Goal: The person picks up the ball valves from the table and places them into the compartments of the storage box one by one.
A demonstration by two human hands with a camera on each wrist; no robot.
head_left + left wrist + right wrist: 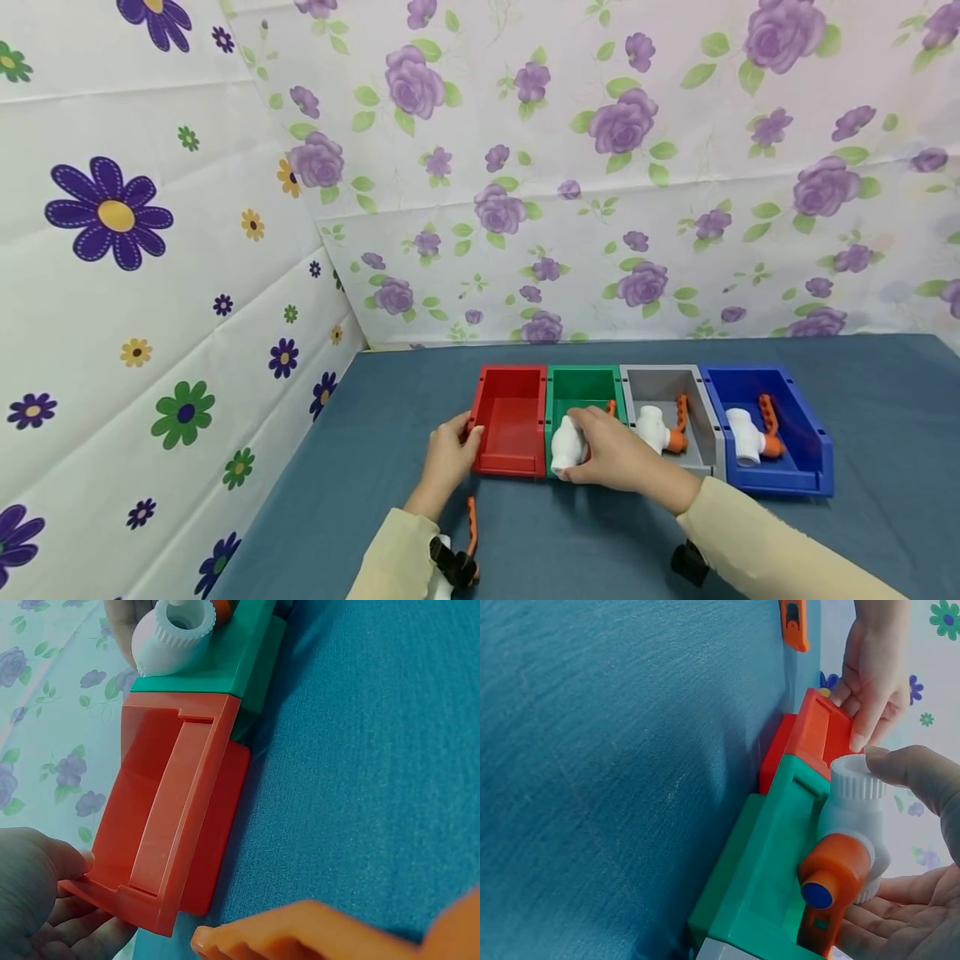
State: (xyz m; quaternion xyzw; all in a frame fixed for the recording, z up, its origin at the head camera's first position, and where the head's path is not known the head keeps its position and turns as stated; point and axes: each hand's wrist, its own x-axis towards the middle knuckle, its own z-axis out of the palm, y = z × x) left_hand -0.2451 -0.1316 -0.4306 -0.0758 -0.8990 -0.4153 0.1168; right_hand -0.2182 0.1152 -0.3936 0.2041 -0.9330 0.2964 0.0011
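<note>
My right hand [611,450] holds a white ball valve [567,446] over the front of the green bin [585,381]. In the right wrist view, thumb and fingers span the two ends of the valve [851,806], and its orange handle [840,862] points down into the bin. My left hand [447,454] pinches the left wall of the red bin [510,417], thumb over the rim and fingers outside, as the left wrist view shows. Nothing lies inside the red bin.
To the right, a grey bin [660,375] and a blue bin [806,433] each hold a white valve with an orange handle. Another orange-handled white valve [442,583] lies on the blue-grey table by the left wrist, partly hidden. Flowered cloths hang behind and left.
</note>
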